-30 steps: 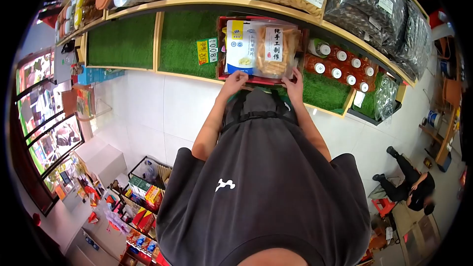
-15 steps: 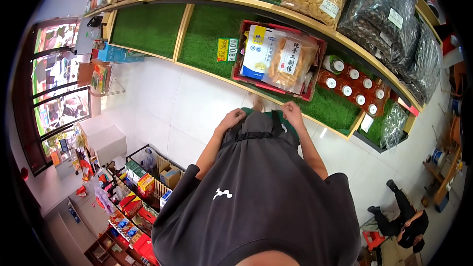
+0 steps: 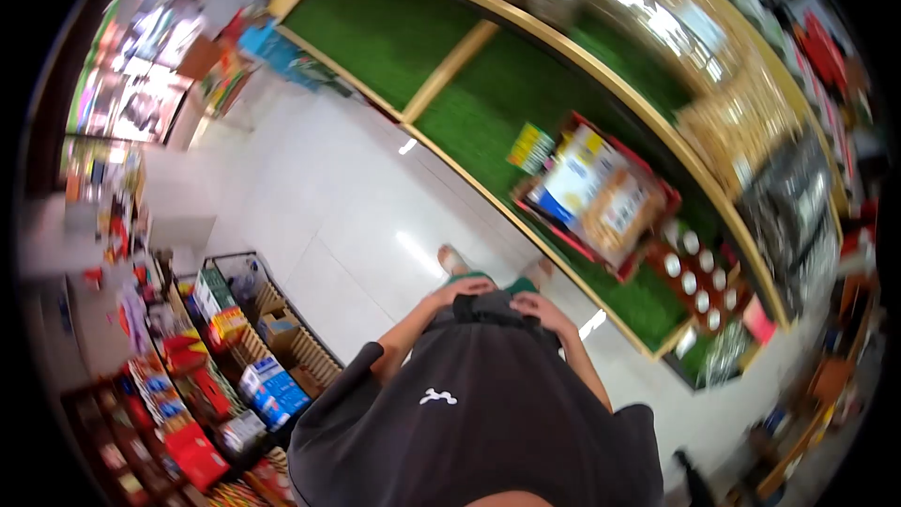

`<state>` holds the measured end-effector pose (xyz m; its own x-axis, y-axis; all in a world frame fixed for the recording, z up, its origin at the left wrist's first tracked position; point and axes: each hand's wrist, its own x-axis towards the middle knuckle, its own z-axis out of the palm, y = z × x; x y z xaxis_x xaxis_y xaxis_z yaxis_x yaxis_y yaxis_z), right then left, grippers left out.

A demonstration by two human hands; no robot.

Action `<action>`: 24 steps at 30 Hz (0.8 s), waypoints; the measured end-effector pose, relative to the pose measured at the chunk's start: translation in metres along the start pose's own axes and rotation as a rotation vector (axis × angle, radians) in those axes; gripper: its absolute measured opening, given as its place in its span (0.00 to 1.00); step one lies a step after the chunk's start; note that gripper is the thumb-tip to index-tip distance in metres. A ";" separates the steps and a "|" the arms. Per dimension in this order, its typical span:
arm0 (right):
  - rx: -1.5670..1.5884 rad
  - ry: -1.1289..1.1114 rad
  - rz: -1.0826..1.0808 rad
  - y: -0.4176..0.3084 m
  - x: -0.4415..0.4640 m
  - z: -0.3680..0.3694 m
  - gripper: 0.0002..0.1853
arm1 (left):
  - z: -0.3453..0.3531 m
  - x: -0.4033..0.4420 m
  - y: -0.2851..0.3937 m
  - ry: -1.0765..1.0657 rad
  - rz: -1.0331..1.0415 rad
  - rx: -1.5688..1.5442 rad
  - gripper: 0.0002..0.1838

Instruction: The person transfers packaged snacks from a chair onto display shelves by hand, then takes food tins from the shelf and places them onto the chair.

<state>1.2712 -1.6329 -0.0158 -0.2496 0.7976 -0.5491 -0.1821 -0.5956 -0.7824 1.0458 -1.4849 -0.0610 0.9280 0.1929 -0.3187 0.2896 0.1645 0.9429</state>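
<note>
My left hand (image 3: 462, 289) lies at the front of my waist, beside the black strap over my dark grey shirt (image 3: 469, 385). Its fingers look stretched out over the clothing. On the other side of the strap (image 3: 469, 310), my right hand (image 3: 542, 310) rests against the waist, fingers also extended. Nothing shows in either hand, though motion blurs the fingertips. Green shorts (image 3: 519, 285) and a foot (image 3: 451, 259) appear just beyond. Nearest on the shelf is a red box (image 3: 627, 270) holding packaged snacks (image 3: 619, 211).
A green-lined wooden shelf (image 3: 469, 164) crosses ahead, with a price card (image 3: 531, 148), white-capped bottles (image 3: 690, 282) and large bagged goods (image 3: 741, 122). Racks with boxed goods (image 3: 272, 390) stand at lower left. Pale tiled floor (image 3: 328, 216) lies between.
My view has turned, so the shelf now sits tilted and farther right. My hands have come closer together at the waist. The seated person at lower right has mostly left the view.
</note>
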 end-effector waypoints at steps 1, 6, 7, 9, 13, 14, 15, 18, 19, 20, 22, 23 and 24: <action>-0.069 -0.050 0.034 -0.009 0.010 0.008 0.17 | -0.008 -0.013 0.005 -0.033 -0.072 -0.039 0.18; -0.335 -0.189 0.206 -0.054 0.075 0.058 0.18 | -0.058 -0.074 -0.009 0.034 0.012 -0.187 0.19; -0.389 -0.198 0.252 -0.063 0.090 0.068 0.19 | -0.068 -0.083 -0.012 0.080 0.001 -0.169 0.19; -0.423 -0.270 0.264 -0.084 0.126 0.090 0.23 | -0.090 -0.101 -0.033 0.157 0.025 -0.216 0.19; -0.606 -0.466 0.347 -0.123 0.193 0.136 0.30 | -0.124 -0.140 -0.059 0.292 -0.021 -0.297 0.18; -0.772 -0.495 0.380 -0.141 0.207 0.150 0.34 | -0.130 -0.147 -0.065 0.310 -0.053 -0.319 0.18; -0.819 -0.508 0.362 -0.132 0.229 0.153 0.34 | -0.135 -0.152 -0.074 0.327 -0.058 -0.333 0.18; -1.092 -0.619 0.302 -0.126 0.276 0.171 0.36 | -0.156 -0.164 -0.094 0.399 -0.021 -0.374 0.19; -1.054 -0.653 0.330 -0.132 0.289 0.176 0.35 | -0.162 -0.166 -0.103 0.428 -0.002 -0.387 0.19; -1.014 -0.690 0.358 -0.137 0.303 0.182 0.35 | -0.168 -0.167 -0.117 0.468 0.017 -0.388 0.19; -0.995 -0.756 0.317 -0.149 0.329 0.186 0.32 | -0.184 -0.173 -0.122 0.554 0.059 -0.396 0.20; -0.964 -0.812 0.286 -0.153 0.345 0.191 0.30 | -0.191 -0.185 -0.112 0.563 0.048 -0.385 0.20; -0.953 -0.822 0.271 -0.157 0.363 0.198 0.30 | -0.202 -0.201 -0.070 0.593 -0.008 -0.558 0.20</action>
<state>1.0208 -1.2688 -0.0338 -0.7437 0.1669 -0.6473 0.6289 -0.1535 -0.7621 0.7918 -1.3402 -0.0828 0.6025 0.6441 -0.4713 -0.0086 0.5957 0.8032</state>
